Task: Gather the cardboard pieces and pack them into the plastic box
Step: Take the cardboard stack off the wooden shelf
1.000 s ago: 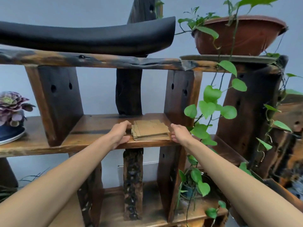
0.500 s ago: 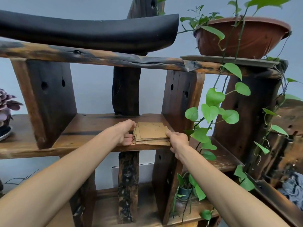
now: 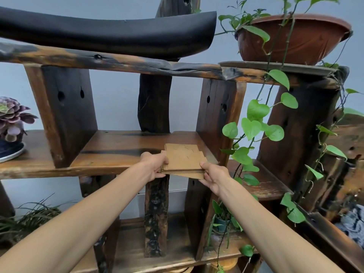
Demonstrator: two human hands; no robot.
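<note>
A stack of brown cardboard pieces (image 3: pixel 184 159) hangs half over the front edge of the middle wooden shelf (image 3: pixel 118 148). My left hand (image 3: pixel 155 166) grips the stack's left side, fingers underneath and thumb on top. My right hand (image 3: pixel 213 174) grips its front right corner. The stack looks lifted slightly off the shelf at the front. No plastic box is in view.
A trailing green vine (image 3: pixel 256 123) hangs just right of my right hand from a brown pot (image 3: pixel 295 38) on the top shelf. A dark upright post (image 3: pixel 218 115) stands behind the stack. A purple succulent (image 3: pixel 11 117) sits far left. A small potted plant (image 3: pixel 222 219) is below.
Both hands closed around the cardboard stack and drew it forward, from lying flat on the shelf to overhanging its front edge.
</note>
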